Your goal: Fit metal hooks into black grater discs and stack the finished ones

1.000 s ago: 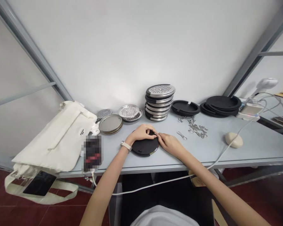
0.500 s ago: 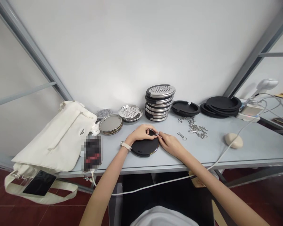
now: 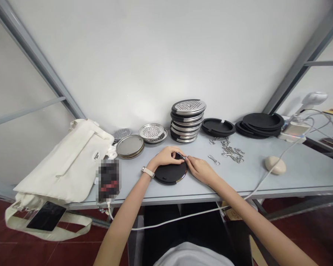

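Note:
A round black disc (image 3: pixel 170 172) lies on the table in front of me, with a shiny edge showing at its right side. My left hand (image 3: pixel 168 156), with a watch on the wrist, curls over its far rim, thumb and fingers closed on it. At the disc's upper right edge, my right hand (image 3: pixel 199 169) pinches a small metal clip (image 3: pixel 184 157); the fingertips of both hands nearly meet there and partly hide it. One loose wire clip (image 3: pixel 214 160) lies to the right of my right hand.
Behind stand a tall stack of black-and-silver discs (image 3: pixel 187 122), perforated plates (image 3: pixel 151 131), plain metal discs (image 3: pixel 130 146) and black rings (image 3: pixel 218 127). Several clips (image 3: pixel 233 152) lie in a pile. A white bag (image 3: pixel 63 162) is left; a beige oval object (image 3: pixel 275 165) and white cable (image 3: pixel 262 181) are right.
The fingertips of my right hand have shifted very slightly at the clip. My left hand and the disc stay in place.

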Demonstrator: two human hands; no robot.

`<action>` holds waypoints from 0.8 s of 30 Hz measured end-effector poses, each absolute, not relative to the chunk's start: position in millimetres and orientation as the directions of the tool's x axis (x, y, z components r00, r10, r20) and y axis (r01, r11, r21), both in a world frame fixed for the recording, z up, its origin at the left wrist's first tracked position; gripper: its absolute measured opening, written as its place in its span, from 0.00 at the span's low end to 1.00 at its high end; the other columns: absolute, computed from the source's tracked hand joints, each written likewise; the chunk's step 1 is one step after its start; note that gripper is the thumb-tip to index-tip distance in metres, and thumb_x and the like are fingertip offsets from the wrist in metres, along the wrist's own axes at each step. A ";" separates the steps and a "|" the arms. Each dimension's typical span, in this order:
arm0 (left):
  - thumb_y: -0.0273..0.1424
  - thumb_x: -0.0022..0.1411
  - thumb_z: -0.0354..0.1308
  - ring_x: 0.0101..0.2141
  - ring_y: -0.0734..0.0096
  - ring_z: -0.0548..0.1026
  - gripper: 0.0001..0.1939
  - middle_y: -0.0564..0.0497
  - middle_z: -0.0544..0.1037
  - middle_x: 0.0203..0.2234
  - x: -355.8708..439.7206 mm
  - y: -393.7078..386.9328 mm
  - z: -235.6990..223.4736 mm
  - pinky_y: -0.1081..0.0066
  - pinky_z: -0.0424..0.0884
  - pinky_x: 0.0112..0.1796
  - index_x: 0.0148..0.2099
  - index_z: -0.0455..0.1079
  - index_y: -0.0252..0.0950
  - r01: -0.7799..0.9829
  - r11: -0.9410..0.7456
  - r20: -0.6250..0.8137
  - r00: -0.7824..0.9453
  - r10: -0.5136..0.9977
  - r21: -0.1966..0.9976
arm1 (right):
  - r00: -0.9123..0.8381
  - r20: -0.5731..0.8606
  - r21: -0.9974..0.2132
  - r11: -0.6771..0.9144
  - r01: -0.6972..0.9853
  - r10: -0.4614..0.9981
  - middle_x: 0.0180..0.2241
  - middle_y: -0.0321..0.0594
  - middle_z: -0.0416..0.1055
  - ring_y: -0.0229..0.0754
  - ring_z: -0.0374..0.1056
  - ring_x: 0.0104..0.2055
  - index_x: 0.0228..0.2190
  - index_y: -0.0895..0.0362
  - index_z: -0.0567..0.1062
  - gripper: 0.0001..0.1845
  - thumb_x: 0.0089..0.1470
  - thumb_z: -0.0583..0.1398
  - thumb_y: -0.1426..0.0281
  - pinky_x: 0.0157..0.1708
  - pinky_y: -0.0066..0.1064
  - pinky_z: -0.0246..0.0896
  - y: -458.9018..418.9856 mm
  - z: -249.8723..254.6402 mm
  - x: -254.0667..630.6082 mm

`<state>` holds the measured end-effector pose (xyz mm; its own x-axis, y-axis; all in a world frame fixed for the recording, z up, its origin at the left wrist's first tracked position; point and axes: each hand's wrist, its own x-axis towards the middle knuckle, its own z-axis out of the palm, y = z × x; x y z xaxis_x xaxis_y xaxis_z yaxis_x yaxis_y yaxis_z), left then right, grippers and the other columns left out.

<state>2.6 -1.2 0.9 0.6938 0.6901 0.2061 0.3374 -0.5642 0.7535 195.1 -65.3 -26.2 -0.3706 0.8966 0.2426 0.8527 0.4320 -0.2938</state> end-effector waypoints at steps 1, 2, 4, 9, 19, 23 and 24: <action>0.29 0.54 0.63 0.25 0.79 0.64 0.13 0.50 0.77 0.39 2.9 -1.3 1.0 0.76 0.62 0.28 0.43 0.78 0.36 0.341 -0.565 0.204 0.694 0.690 0.751 | -0.369 0.242 -0.293 0.430 0.854 0.897 0.32 0.44 0.77 0.43 0.73 0.32 0.35 0.57 0.70 0.17 0.68 0.44 0.69 0.31 0.29 0.54 -65.5 -25.8 194.9; 0.29 0.54 0.63 0.25 0.79 0.64 0.13 0.50 0.77 0.39 3.1 -1.3 1.2 0.76 0.62 0.28 0.43 0.78 0.36 0.345 -0.566 0.202 0.694 0.691 0.749 | -0.368 0.241 -0.293 0.429 0.855 0.898 0.32 0.43 0.77 0.43 0.73 0.32 0.35 0.57 0.70 0.17 0.68 0.44 0.69 0.31 0.29 0.54 -65.7 -25.4 194.8; 0.28 0.54 0.62 0.25 0.79 0.64 0.13 0.50 0.77 0.39 3.6 -1.3 1.5 0.76 0.62 0.29 0.43 0.78 0.36 0.352 -0.568 0.197 0.697 0.690 0.744 | -0.365 0.239 -0.292 0.425 0.857 0.900 0.33 0.43 0.77 0.43 0.73 0.32 0.34 0.57 0.70 0.17 0.68 0.44 0.69 0.31 0.29 0.54 -66.0 -24.7 194.6; 0.28 0.54 0.62 0.25 0.78 0.64 0.12 0.51 0.77 0.37 4.1 -0.9 1.4 0.76 0.62 0.29 0.43 0.78 0.36 0.361 -0.570 0.188 0.701 0.687 0.738 | -0.362 0.239 -0.286 0.422 0.861 0.901 0.32 0.43 0.77 0.42 0.73 0.32 0.34 0.56 0.70 0.17 0.68 0.45 0.68 0.30 0.29 0.53 -66.1 -24.6 194.9; 0.28 0.54 0.63 0.25 0.79 0.63 0.11 0.52 0.77 0.35 4.8 1.8 -1.4 0.76 0.61 0.28 0.41 0.78 0.36 0.339 -0.583 0.209 0.707 0.676 0.738 | -0.357 0.237 -0.264 0.414 0.871 0.903 0.32 0.43 0.77 0.43 0.73 0.31 0.34 0.57 0.69 0.16 0.68 0.45 0.68 0.30 0.30 0.52 -65.9 -26.4 194.8; 0.28 0.54 0.62 0.25 0.79 0.63 0.11 0.52 0.76 0.33 4.8 1.9 -1.8 0.76 0.60 0.28 0.41 0.78 0.35 0.325 -0.592 0.225 0.708 0.669 0.738 | -0.358 0.236 -0.252 0.412 0.875 0.904 0.32 0.43 0.77 0.43 0.73 0.31 0.34 0.57 0.69 0.16 0.68 0.45 0.68 0.30 0.30 0.52 -65.3 -27.4 195.3; 0.29 0.54 0.63 0.25 0.78 0.63 0.10 0.52 0.76 0.33 4.8 1.8 -1.8 0.76 0.60 0.28 0.41 0.78 0.35 0.324 -0.594 0.227 0.709 0.668 0.737 | -0.356 0.235 -0.249 0.410 0.877 0.904 0.32 0.43 0.77 0.43 0.73 0.31 0.34 0.57 0.69 0.16 0.68 0.45 0.68 0.29 0.30 0.52 -65.1 -27.6 195.2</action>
<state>4.8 1.8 -1.8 0.7087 0.6681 0.2268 0.3237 -0.5935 0.7369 195.2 -65.1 -27.6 -0.3563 0.9043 0.2352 0.8771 0.4105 -0.2494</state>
